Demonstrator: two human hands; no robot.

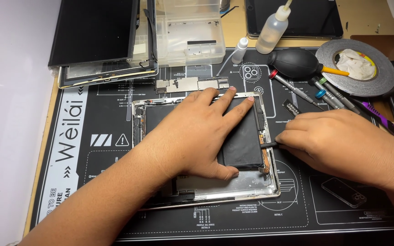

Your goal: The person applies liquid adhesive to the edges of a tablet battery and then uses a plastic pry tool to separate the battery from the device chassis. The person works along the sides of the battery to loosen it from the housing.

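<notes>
We press our left hand (201,132) flat on the black battery (242,141), which lies in the open tablet shell (233,187) on the work mat (96,146), while our right hand (343,141) pinches a thin black pry tool (270,145) at the battery's right edge. We judge it best to keep the tool shallow and lever gently. The tool's long axis runs left to right, tip pointing left.

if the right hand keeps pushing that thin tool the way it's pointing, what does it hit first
Probably the right edge of the black battery. The right hand aims the thin black tool leftward into the opened tablet shell, though the tip's depth is unclear.
</notes>
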